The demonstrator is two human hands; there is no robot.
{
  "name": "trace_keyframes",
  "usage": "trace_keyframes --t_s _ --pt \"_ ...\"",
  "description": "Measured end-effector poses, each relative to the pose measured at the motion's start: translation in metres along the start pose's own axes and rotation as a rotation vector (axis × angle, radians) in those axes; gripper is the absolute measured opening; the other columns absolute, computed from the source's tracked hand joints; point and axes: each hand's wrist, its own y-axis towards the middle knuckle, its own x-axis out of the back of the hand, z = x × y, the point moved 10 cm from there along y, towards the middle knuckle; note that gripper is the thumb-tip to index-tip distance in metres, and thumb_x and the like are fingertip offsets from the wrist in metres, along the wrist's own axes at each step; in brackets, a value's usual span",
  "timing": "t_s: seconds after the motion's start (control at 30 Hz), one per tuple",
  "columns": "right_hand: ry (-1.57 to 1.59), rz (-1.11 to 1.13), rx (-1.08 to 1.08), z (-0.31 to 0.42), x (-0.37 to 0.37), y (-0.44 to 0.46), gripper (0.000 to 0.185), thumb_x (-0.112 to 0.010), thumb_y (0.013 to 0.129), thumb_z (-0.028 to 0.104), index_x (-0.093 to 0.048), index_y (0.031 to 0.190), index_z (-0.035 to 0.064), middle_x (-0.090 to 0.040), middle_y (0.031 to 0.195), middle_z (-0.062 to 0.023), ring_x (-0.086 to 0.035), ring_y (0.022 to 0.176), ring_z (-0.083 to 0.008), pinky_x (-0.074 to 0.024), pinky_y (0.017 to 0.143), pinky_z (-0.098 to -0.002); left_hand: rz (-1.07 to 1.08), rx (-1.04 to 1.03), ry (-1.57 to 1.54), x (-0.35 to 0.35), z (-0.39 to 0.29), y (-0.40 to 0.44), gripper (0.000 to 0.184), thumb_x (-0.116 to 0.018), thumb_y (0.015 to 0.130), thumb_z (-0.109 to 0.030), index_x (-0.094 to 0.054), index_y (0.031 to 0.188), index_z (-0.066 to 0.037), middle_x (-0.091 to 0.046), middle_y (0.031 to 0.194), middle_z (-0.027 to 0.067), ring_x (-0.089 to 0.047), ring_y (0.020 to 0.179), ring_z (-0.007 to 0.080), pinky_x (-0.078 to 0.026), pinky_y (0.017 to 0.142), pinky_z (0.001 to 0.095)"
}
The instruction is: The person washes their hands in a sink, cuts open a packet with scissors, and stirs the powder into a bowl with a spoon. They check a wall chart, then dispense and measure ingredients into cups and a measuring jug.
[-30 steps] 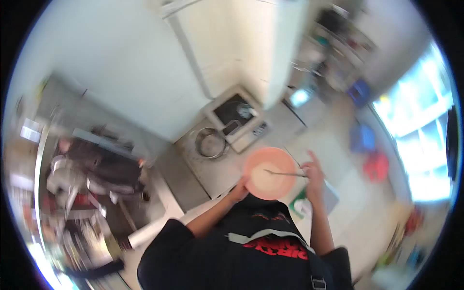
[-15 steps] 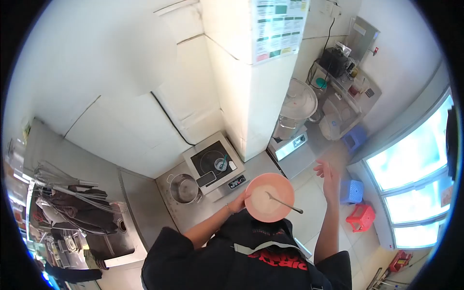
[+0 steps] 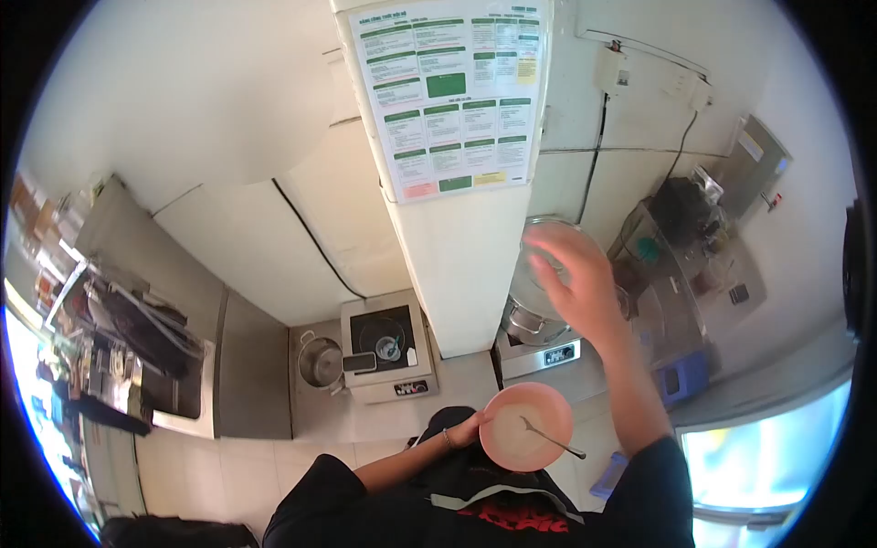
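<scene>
My left hand grips the left rim of a pink bowl, held in front of my apron. Pale, whitish contents lie in the bowl. A metal spoon rests in it, its handle sticking out over the lower right rim. My right hand is raised with nothing in it, fingers apart and somewhat blurred. In the view it overlaps a large lidded steel stockpot; whether it touches the lid I cannot tell.
Under the stockpot is an induction cooker. Another cooker carries a small cup and a phone-like dark object. An open steel pot stands to its left. A pillar with printed sheets rises between the cookers.
My right hand has risen from low on the right to in front of the stockpot. The view has turned right. The bowl stays in my left hand.
</scene>
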Motion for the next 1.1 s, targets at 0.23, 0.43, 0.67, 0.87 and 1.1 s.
trace_keyframes --t_s 0.23,0.43,0.67,0.87,1.1 --pt "-0.066 0.07 0.404 0.05 -0.051 0.1 0.05 -0.067 0.092 0.021 -0.055 0.14 0.0115 -0.041 0.155 -0.0137 -0.037 0.143 -0.0373 -0.033 0.115 -0.0556 -0.141 -0.172 0.01 -0.055 -0.021 0.029 0.08 -0.053 0.097 -0.053 -0.029 0.155 -0.003 -0.041 0.154 0.014 -0.042 0.141 0.0267 -0.035 0.116 0.0436" --pt "-0.294 -0.317 0.403 0.067 -0.035 0.16 0.069 -0.066 0.093 0.031 -0.038 0.153 0.0136 -0.026 0.162 -0.015 -0.027 0.147 -0.0412 -0.0255 0.115 -0.0645 -0.23 -0.326 -0.031 -0.018 -0.014 0.021 0.079 -0.055 0.097 -0.053 -0.031 0.154 -0.002 -0.046 0.151 0.0146 -0.047 0.137 0.0255 -0.038 0.115 0.0426" --pt "-0.379 -0.382 0.255 0.027 -0.046 0.171 0.069 -0.059 0.097 0.033 -0.032 0.157 0.0141 -0.023 0.164 -0.0147 -0.026 0.148 -0.0407 -0.0247 0.118 -0.0597 -0.513 -0.41 -0.206 0.02 0.001 -0.043 0.079 -0.054 0.095 -0.055 -0.04 0.147 0.003 -0.054 0.142 0.0182 -0.054 0.13 0.0294 -0.041 0.113 0.0455" --pt "-0.352 -0.422 0.181 0.029 -0.052 0.16 0.069 -0.059 0.097 0.034 -0.032 0.157 0.0137 -0.022 0.163 -0.0208 -0.025 0.147 -0.0466 -0.0263 0.116 -0.0611 -0.588 -0.417 -0.168 0.04 -0.004 -0.086 0.079 -0.051 0.095 -0.056 -0.04 0.148 0.002 -0.052 0.145 0.0182 -0.051 0.133 0.0307 -0.04 0.113 0.0461" --pt "-0.377 -0.437 0.251 0.026 -0.04 0.15 0.069 -0.064 0.093 0.028 -0.036 0.155 0.0141 -0.038 0.147 -0.0195 -0.041 0.133 -0.0393 -0.0404 0.104 -0.0548 -0.49 -0.359 -0.174 0.071 0.006 -0.088 0.078 -0.051 0.096 -0.056 -0.04 0.148 0.001 -0.051 0.147 0.0161 -0.05 0.134 0.0297 -0.038 0.114 0.0461"
